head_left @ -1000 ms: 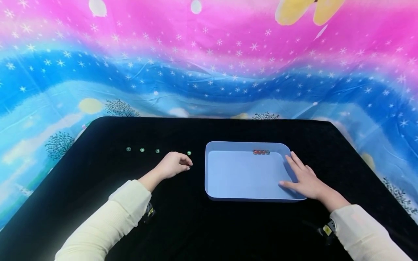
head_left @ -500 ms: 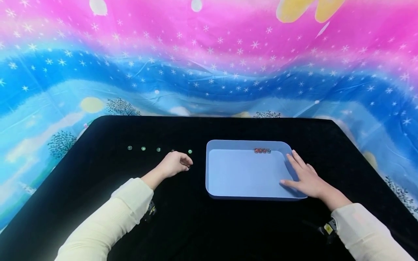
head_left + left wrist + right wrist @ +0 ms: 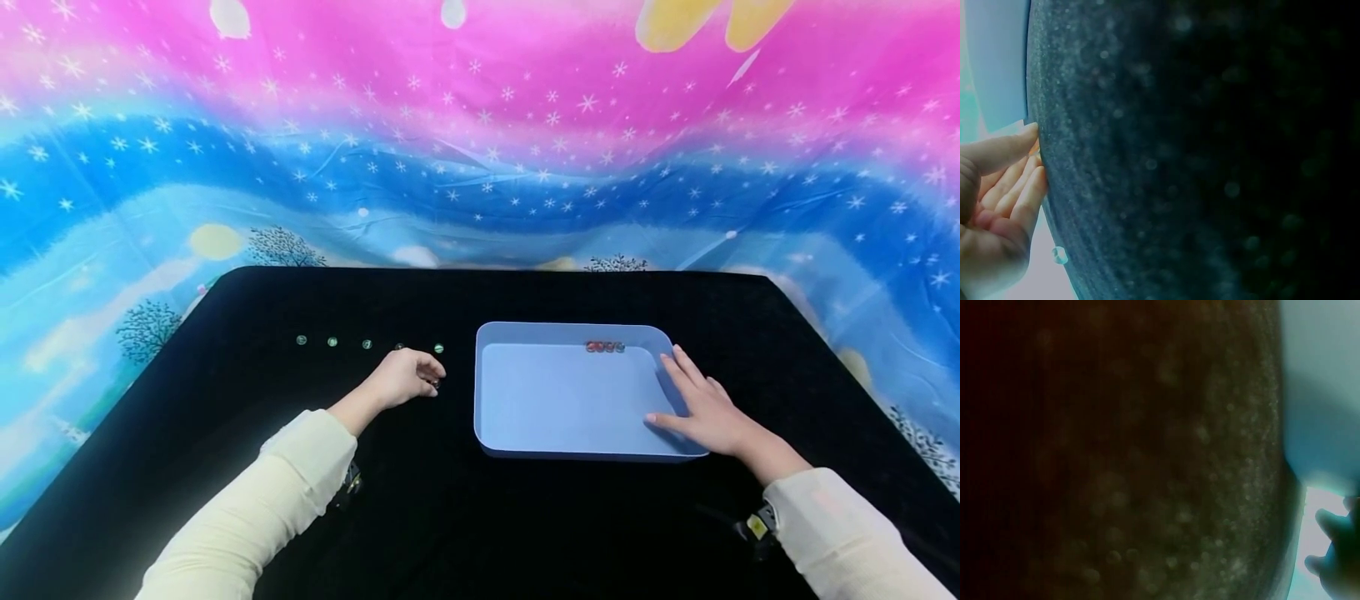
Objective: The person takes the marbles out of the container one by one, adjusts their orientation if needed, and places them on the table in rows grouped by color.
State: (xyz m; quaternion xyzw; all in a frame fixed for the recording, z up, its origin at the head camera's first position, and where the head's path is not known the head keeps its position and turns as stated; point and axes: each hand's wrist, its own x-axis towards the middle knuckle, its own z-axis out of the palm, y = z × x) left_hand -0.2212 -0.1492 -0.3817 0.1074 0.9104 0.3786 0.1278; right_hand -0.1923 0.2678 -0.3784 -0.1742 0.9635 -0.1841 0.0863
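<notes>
Near the middle of the table, my left hand [image 3: 408,375] pinches a small glass marble [image 3: 437,384] between thumb and fingertips, mostly hidden. An orange glint of it shows between the fingers in the left wrist view. Just beyond that hand lies a green marble [image 3: 438,348]; another marble [image 3: 399,346] is partly covered by the knuckles. My right hand [image 3: 701,412] rests on the right rim of a light blue tray [image 3: 570,408], fingers spread and straight, thumb reaching over the inside. Several reddish and clear marbles [image 3: 604,347] sit in a row along the tray's far wall.
More marbles continue the row leftward: one at the far left [image 3: 302,340], then a green one [image 3: 332,342] and a clear one [image 3: 367,344]. A black cloth [image 3: 525,525] covers the table. Behind it hangs a pink and blue backdrop [image 3: 480,167].
The view has shifted slightly. Both hands keep almost the same places, the left still pinching the marble and the right on the tray rim.
</notes>
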